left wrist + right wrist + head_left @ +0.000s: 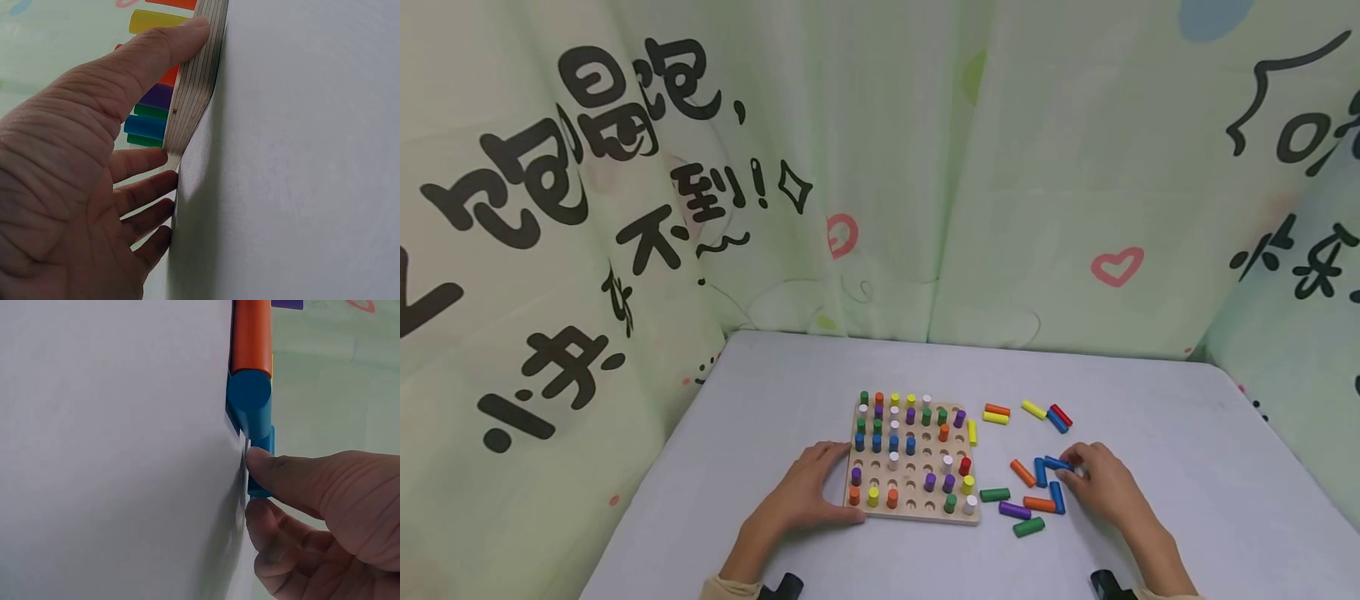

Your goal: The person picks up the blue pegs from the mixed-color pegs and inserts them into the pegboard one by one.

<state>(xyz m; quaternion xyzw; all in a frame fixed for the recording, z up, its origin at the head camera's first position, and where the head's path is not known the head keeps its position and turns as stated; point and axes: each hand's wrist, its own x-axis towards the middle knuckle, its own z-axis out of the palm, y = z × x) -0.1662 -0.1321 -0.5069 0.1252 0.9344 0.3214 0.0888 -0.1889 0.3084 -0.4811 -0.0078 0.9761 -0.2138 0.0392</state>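
Right hand, grip clamped on a blue peg by its end, ideal for something likely light, stiff and roll-prone; left hand spread against the pegboard.

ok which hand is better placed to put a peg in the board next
Probably the right hand: it pinches a blue peg beside other loose pegs, while the left hand holds no peg and touches the edge of the board.

Blocked at nine o'clock from the right hand by loose pegs, then the pegboard; passable across bare table toward three o'clock.
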